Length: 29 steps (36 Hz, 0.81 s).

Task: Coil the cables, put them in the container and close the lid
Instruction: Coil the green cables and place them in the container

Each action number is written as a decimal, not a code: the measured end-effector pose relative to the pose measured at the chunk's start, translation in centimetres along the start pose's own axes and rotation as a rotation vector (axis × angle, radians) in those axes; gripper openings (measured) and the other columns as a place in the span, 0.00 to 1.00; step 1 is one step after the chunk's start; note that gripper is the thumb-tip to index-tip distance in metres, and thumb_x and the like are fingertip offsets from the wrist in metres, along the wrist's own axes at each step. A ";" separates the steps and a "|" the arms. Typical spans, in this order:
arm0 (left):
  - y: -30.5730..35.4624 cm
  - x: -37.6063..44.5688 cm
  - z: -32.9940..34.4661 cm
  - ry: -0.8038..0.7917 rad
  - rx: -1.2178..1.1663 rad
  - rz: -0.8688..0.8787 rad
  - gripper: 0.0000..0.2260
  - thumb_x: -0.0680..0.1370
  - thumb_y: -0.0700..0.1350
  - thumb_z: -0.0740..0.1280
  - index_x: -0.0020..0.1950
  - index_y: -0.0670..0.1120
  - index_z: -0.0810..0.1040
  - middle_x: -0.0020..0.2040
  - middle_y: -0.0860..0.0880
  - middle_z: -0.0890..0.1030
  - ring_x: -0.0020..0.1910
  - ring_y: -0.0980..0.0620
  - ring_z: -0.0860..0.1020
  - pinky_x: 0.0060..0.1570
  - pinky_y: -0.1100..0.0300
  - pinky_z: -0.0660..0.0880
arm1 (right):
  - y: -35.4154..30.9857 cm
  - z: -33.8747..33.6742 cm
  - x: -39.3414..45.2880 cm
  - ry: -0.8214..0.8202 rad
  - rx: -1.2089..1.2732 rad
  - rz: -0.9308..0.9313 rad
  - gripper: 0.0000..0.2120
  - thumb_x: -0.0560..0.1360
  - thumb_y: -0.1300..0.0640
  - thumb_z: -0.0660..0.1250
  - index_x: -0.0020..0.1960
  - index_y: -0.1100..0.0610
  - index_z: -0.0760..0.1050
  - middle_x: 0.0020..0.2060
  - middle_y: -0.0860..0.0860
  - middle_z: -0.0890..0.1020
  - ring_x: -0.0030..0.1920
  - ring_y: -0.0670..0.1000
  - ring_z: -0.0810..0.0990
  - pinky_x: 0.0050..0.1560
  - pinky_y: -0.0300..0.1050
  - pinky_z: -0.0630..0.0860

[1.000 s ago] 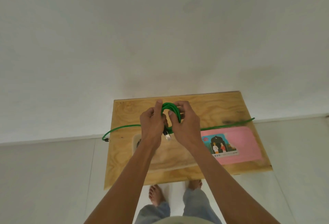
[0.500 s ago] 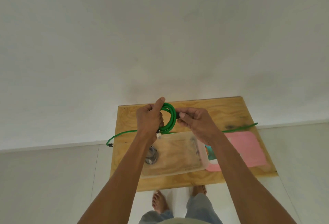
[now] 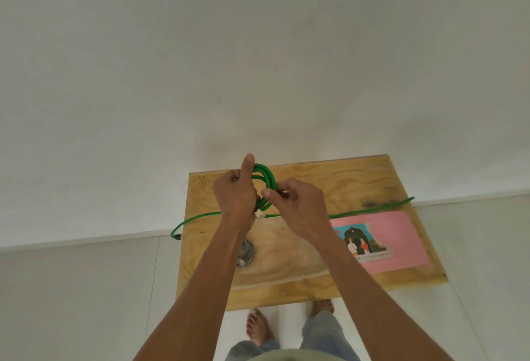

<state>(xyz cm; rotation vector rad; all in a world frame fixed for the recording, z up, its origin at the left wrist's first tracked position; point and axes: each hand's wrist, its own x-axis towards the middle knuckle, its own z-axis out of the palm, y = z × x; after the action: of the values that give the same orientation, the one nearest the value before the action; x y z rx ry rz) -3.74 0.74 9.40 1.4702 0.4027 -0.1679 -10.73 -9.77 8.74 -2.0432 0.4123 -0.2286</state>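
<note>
Head view, looking down over both forearms: the left hand (image 3: pixel 235 198) grips a small coil of green cable (image 3: pixel 266 182) held above the far half of the wooden table (image 3: pixel 321 177), thumb sticking straight up beside the loops and the other fingers curled round them. A pale plug end (image 3: pixel 260 214) pokes out just under this hand. The right hand (image 3: pixel 298 206) pinches the coil's right side between thumb and curled fingers, touching the left hand's knuckles. A second green cable (image 3: pixel 370 210) lies stretched across the table under both hands; its left end (image 3: pixel 175 235) loops over the left edge and its right end runs off the far right corner. Nearer the person, a clear plastic container (image 3: pixel 286 263) sits on the table under the forearms with a coiled grey cable (image 3: pixel 246 250) inside at its left. A pink lid (image 3: pixel 401 237) with a picture label lies flat just right of the container, close to the table's right edge. Bare wood shows along the far edge beyond the hands and along the near edge. White floor and bare feet (image 3: pixel 259 329) show below the near edge.

Compared with half a second ago, the right hand has closed back in on the coil, and the lid's picture label, then mostly hidden by the forearm, is uncovered.
</note>
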 end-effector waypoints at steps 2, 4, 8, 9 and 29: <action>-0.4 -0.3 0.1 0.025 -0.032 -0.029 0.21 0.76 0.58 0.72 0.37 0.42 0.72 0.26 0.45 0.66 0.21 0.51 0.64 0.23 0.60 0.65 | -0.1 1.1 -0.7 0.100 0.029 -0.001 0.09 0.74 0.48 0.73 0.48 0.53 0.83 0.34 0.42 0.82 0.35 0.43 0.79 0.39 0.39 0.76; -0.9 -0.6 0.2 0.029 -0.063 -0.041 0.21 0.78 0.58 0.70 0.37 0.42 0.71 0.25 0.47 0.66 0.20 0.52 0.64 0.22 0.61 0.64 | -0.4 2.0 -1.3 0.188 0.018 -0.030 0.06 0.75 0.51 0.71 0.48 0.53 0.82 0.37 0.44 0.84 0.37 0.45 0.81 0.40 0.43 0.78; -2.0 -1.3 0.0 0.020 -0.076 -0.058 0.22 0.79 0.59 0.66 0.40 0.41 0.72 0.23 0.50 0.68 0.20 0.52 0.67 0.22 0.60 0.66 | -0.6 2.8 -1.9 0.264 -0.031 -0.018 0.11 0.76 0.53 0.70 0.58 0.55 0.80 0.45 0.47 0.86 0.44 0.45 0.83 0.47 0.40 0.78; -2.3 -1.5 -0.2 0.018 -0.071 -0.070 0.21 0.80 0.59 0.66 0.39 0.41 0.71 0.22 0.51 0.68 0.21 0.53 0.67 0.21 0.60 0.67 | -0.5 2.8 -2.0 0.254 -0.058 -0.012 0.12 0.77 0.54 0.69 0.60 0.54 0.80 0.46 0.47 0.86 0.46 0.46 0.83 0.49 0.42 0.79; -12.0 0.1 -8.2 0.093 0.711 0.383 0.13 0.84 0.47 0.59 0.51 0.42 0.80 0.49 0.45 0.81 0.52 0.45 0.77 0.54 0.53 0.72 | 8.4 6.1 -4.9 0.053 -0.202 0.279 0.04 0.76 0.55 0.69 0.49 0.54 0.82 0.39 0.49 0.85 0.41 0.52 0.83 0.43 0.51 0.79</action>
<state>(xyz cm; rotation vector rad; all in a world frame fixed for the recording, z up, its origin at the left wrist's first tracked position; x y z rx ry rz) -9.21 7.60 -2.22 2.2319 0.1234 0.0776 -14.89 -6.69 -1.54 -2.1495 0.7732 -0.0723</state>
